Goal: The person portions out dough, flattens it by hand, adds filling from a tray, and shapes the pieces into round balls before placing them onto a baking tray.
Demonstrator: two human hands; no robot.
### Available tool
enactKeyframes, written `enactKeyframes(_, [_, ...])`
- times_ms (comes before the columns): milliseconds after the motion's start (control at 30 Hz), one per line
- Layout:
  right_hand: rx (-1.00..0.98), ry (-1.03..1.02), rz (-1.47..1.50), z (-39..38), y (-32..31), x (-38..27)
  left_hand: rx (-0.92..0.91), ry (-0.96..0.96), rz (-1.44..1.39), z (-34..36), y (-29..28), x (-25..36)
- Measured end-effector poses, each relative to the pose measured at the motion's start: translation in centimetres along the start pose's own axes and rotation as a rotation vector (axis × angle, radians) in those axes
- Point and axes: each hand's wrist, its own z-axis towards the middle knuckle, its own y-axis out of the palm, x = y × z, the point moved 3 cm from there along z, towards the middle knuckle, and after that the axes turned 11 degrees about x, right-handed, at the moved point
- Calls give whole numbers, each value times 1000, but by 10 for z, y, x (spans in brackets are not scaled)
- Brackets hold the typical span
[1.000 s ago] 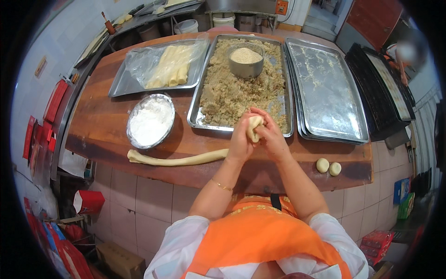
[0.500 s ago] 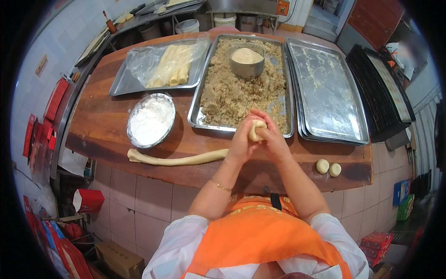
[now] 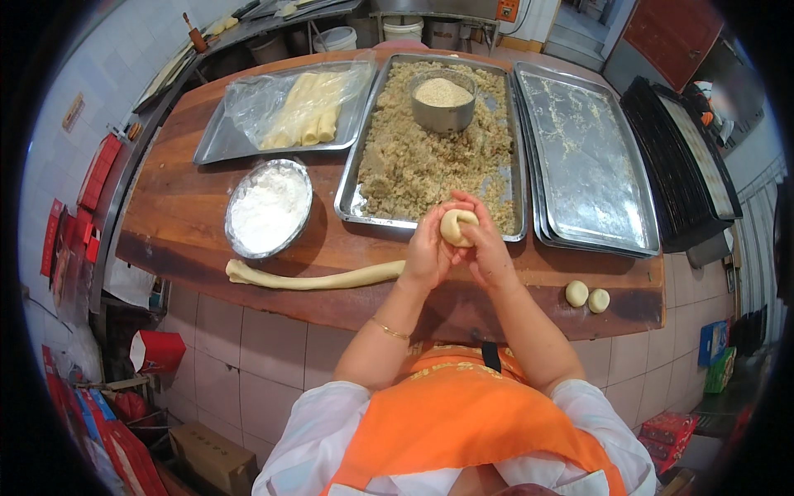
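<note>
Cupped together over the table's near edge, my left hand (image 3: 425, 252) and my right hand (image 3: 490, 252) hold a pale piece of dough (image 3: 456, 227) between them. The dough is rounded, with a fold on its top, and my right thumb presses at it. Just beyond the hands lies a metal tray of crumbly brown filling (image 3: 413, 169), in which a metal bowl of pale seeds or crumbs (image 3: 443, 103) stands. To the left a long dough rope (image 3: 318, 277) lies along the near edge. Two small dough balls (image 3: 587, 296) sit at the right.
A bowl of white flour (image 3: 269, 211) stands left of the filling. Behind it, a tray (image 3: 217, 149) carries dough rolls (image 3: 306, 112) under clear plastic. Stacked metal trays (image 3: 587, 157) lie to the right, beside a pile of black trays (image 3: 674, 174). Another person (image 3: 728, 107) is partly visible at far right.
My hands have turned the dough and parted slightly, so more of its folded top shows. The view has shifted slightly. The rope and the two dough balls remain where they were.
</note>
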Motion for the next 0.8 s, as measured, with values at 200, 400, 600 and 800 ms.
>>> enactKeyframes(200, [-169,-159,-202,3,-6,1,139,-72,53,-8,-6,-8])
enactKeyframes(400, [-142,-216,-359,-10,0,-4,216,10,61,-9,-10,-15])
enactKeyframes(600, [-125,-226,-373,-15,-1,1,220,77,62,-11,-11,-12])
enactKeyframes(800, [-71,-176,-359,-15,-1,2,103,22,52,-5,-13,-15])
